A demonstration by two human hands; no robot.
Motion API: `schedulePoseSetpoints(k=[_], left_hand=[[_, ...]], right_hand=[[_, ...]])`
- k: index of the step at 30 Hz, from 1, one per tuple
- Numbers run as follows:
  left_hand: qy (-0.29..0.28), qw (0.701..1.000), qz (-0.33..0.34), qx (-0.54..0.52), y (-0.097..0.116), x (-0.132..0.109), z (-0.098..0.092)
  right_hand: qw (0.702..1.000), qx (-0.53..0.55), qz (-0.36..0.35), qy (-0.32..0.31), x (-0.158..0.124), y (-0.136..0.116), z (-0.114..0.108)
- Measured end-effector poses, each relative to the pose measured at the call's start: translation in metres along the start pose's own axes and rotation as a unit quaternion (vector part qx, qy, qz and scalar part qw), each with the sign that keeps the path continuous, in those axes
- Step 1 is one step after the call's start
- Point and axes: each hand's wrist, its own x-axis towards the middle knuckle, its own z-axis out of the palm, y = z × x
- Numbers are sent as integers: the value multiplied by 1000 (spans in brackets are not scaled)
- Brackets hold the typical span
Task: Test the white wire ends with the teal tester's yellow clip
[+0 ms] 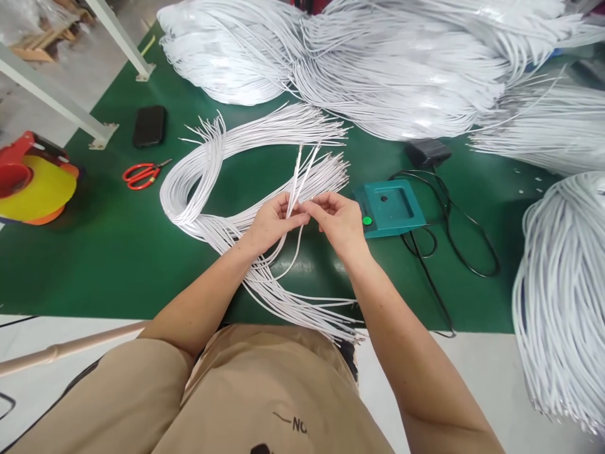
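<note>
**Head view, near to far.** A tan garment [265, 391] fills the lower edge. The dark lettering on it is cut off and cannot be read in full. A pale rod [70, 347] enters from the left edge, with its origin out of view.

Both forearms reach over the green table [118, 252]. The left hand [271, 222] and the right hand [341, 221] meet fingertip to fingertip with fingers curled. Each pinches the held wires [299, 180] between thumb and fingers, and the number of strands in the grip is hard to make out. The free ends of these wires rise tilted away from the hands. Their lower lengths pass behind the left palm and are hidden there.

The loose bundle [189, 189] of white wires lies on the table beneath and beyond the hands, looping to the left. Its near ends fan over the table edge towards the garment.

Just beside the right hand sits a teal box [392, 208] with a green button. A black cable [454, 252] loops near it, and a black block [428, 152] lies just beyond. To the left lie red scissors [144, 173] and a black slab [149, 126]. An orange-and-yellow reel [33, 183] is clipped by the left edge.

Farthest away, heaps of white wire [378, 69] run past the top edge. A further coil [562, 284] is cut off at the right.
</note>
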Motion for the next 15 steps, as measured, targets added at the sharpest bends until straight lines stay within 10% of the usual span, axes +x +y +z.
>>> schedulePoseSetpoints(k=[15], left_hand=[[-57, 996, 30, 61, -1, -2, -1]], right_hand=[[964, 216, 138, -68, 5, 1, -3]])
